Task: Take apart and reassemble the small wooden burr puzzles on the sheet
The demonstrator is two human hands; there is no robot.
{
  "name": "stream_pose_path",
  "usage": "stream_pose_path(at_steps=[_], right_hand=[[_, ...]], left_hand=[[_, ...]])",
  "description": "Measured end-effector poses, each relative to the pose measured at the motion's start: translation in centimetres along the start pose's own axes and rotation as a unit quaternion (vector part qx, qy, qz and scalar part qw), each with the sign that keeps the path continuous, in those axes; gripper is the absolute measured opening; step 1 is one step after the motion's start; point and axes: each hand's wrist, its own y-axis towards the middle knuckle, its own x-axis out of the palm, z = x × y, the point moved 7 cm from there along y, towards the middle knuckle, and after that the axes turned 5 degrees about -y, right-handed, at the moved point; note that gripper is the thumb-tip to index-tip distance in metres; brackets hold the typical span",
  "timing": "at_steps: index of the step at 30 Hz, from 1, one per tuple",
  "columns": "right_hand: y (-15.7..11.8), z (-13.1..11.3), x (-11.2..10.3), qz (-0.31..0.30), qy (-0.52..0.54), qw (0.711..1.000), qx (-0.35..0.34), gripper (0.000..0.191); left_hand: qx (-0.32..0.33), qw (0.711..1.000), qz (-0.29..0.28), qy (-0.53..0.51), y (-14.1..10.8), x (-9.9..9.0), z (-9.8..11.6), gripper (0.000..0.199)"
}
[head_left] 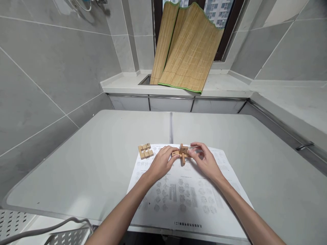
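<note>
Over the far part of a printed sheet [176, 217], several interlocked wooden puzzle pieces [183, 154] form a cross, with one piece upright and another pointing towards me. My left hand [163, 161] closes its thumb and fingers on the left end of this wooden puzzle, beside a piece marked with a number. At the right end, my right hand [203, 158] has its fingers curled and the fingertips on the wood; the exact grip is partly hidden. Left of my left hand, loose notched wooden pieces [145, 151] lie grouped at the sheet's far left corner.
The sheet rests on a white folding table [102, 153] with a centre seam. Beyond it, a bamboo mat [190, 51] leans against the window from a white ledge [122, 89]. A grey cable [51, 227] runs past the table's near left edge.
</note>
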Motion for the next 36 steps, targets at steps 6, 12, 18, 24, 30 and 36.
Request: stream_pose_path(at_steps=[6,12,18,24,30,36], right_hand=[[-1.1,-1.4,2.1,-0.13,-0.037,0.988,-0.074,0.105],[-1.4,-1.4,2.9,-0.161,-0.03,0.985,-0.051,0.093],[-1.3,-1.7,2.7,-0.149,-0.046,0.986,-0.06,0.083],[-1.0,-1.3,2.9,-0.141,-0.038,0.987,-0.068,0.087],[-1.0,-1.4,3.3,-0.143,-0.021,0.987,-0.072,0.09],[-1.0,-1.3,3.3,-0.146,-0.021,0.987,-0.067,0.089]], left_hand=[[-0.004,1.0,-0.016,-0.027,-0.1,0.0,0.2,0.026],[-0.035,0.994,-0.057,-0.087,-0.2,0.3,0.4,0.028],[-0.043,0.993,-0.053,-0.096,-0.2,0.4,0.1,0.025],[0.01,0.998,-0.022,-0.051,-0.2,0.1,0.6,0.023],[0.039,0.997,0.042,-0.059,0.1,-0.2,1.0,0.017],[0.036,0.995,0.061,-0.066,0.1,-0.5,1.1,0.015]])
